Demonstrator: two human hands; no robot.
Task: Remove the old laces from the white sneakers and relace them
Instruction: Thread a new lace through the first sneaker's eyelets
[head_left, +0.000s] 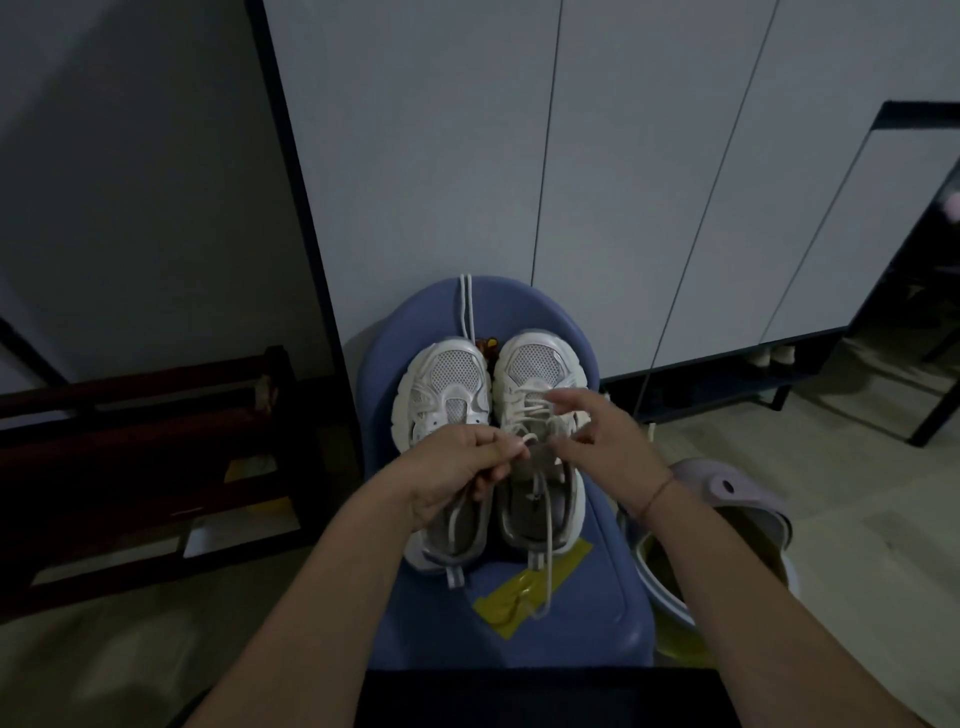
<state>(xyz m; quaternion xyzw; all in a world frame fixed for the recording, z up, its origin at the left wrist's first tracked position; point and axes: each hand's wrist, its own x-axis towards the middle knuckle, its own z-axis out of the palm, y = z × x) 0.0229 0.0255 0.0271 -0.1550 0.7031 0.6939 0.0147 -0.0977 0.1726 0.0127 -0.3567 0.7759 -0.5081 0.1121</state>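
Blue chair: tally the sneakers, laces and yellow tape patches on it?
White sneakers: 2, the unlaced sneaker and the laced sneaker
Laces: 2, the threaded lace and the loose lace draped over the back of the blue chair
Yellow tape patch: 1
Total: 5
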